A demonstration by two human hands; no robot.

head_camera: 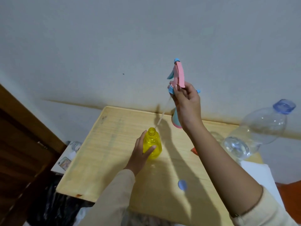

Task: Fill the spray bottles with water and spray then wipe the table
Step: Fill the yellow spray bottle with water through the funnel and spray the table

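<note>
A yellow spray bottle (pixel 154 145) stands upright on the wooden table (pixel 105 154) with its neck uncapped. My left hand (pixel 141 152) grips its body from the left. My right hand (pixel 185 101) holds a pink and blue spray head (pixel 178 75) raised above the table, and its thin dip tube (pixel 163 112) hangs down with the tip just above and right of the yellow bottle's mouth. A second pink and blue spray bottle (pixel 175 119) stands at the table's far edge, mostly hidden behind my right wrist.
A large clear water bottle (pixel 257 129) with a blue cap leans at the right edge. A round blue cap (pixel 182 184) lies on the near table. An orange object (pixel 194 150) peeks from behind my right forearm. A phone (pixel 64 162) lies left of the table, and the wall is close behind.
</note>
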